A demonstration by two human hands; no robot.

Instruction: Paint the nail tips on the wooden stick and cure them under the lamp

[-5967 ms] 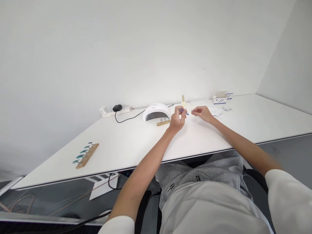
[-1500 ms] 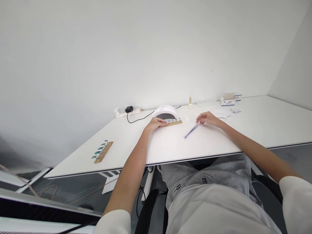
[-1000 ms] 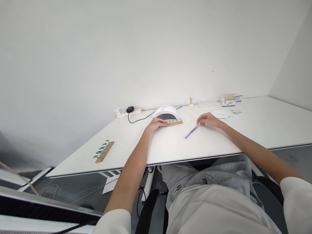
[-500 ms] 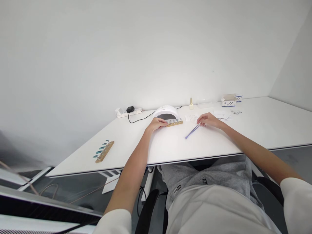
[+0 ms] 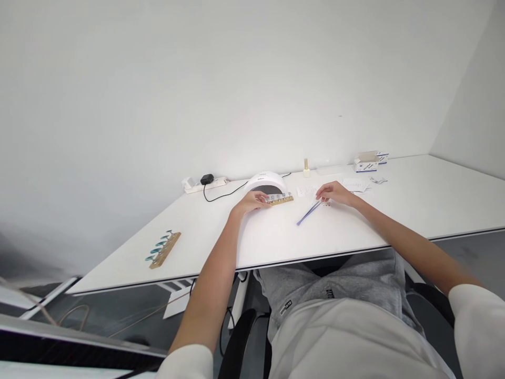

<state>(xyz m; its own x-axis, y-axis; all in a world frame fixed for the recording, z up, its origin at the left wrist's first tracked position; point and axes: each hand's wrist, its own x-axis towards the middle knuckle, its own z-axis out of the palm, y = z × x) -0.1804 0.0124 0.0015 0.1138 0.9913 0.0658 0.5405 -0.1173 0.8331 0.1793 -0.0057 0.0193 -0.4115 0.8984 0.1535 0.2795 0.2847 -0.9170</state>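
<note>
At the left near edge of the tabletop [image 5: 205,231], a wooden stand with teal nail tips [image 5: 166,250] is set at a slant. Farther back, a black adapter [image 5: 206,179] is plugged into a white power strip [image 5: 219,182]. The left hand [image 5: 252,202] is placed just in front of a white nail lamp [image 5: 266,180], its thumb and index finger slightly parted at the left end of a wooden stand with clear nail tips [image 5: 283,200]; whether the stand is gripped cannot be told. To the right, a pale bottle [image 5: 306,169] is seen by the wall. Purple tweezers [image 5: 307,215], slanting toward the near left, are pinched in the fingers of the right hand [image 5: 332,192]. Farther right, paper sheets [image 5: 356,184] are laid before an open carton [image 5: 365,164].
</note>
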